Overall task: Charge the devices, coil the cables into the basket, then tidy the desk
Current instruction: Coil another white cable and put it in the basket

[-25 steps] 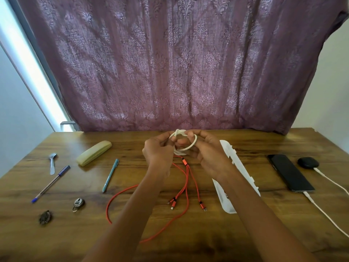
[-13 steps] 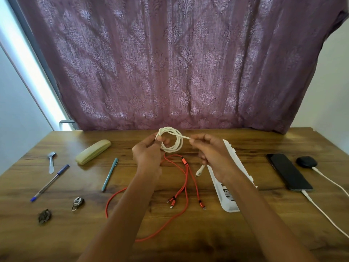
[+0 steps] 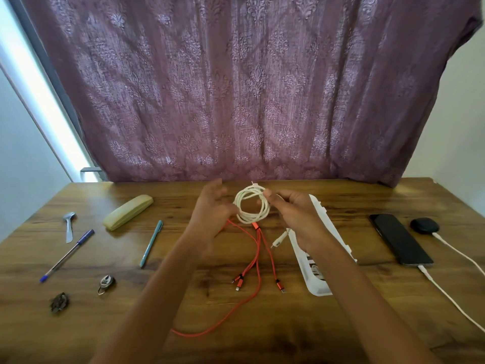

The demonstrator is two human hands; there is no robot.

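A white cable (image 3: 252,204) is wound into a small coil held above the desk's middle. My right hand (image 3: 296,219) pinches the coil at its right side, and one white plug end (image 3: 279,239) hangs below it. My left hand (image 3: 211,208) is beside the coil's left edge with its fingers spread and blurred. Below the coil an orange multi-plug cable (image 3: 256,261) lies loose on the wooden desk (image 3: 262,337). At the right a black phone (image 3: 400,241) and a black earbud case (image 3: 424,225) each have a white charging cable (image 3: 446,292) plugged in.
A white power strip (image 3: 319,282) lies under my right forearm. On the left lie a beige case (image 3: 128,212), a teal pen (image 3: 151,243), a blue pen (image 3: 67,255), a spoon (image 3: 69,225), a small padlock (image 3: 105,283) and a dark clump (image 3: 59,302). A purple curtain hangs behind.
The white coil passed from my left hand's pinch to my right hand. My left hand let go and spread its fingers. The coil looks rounder and fuller.
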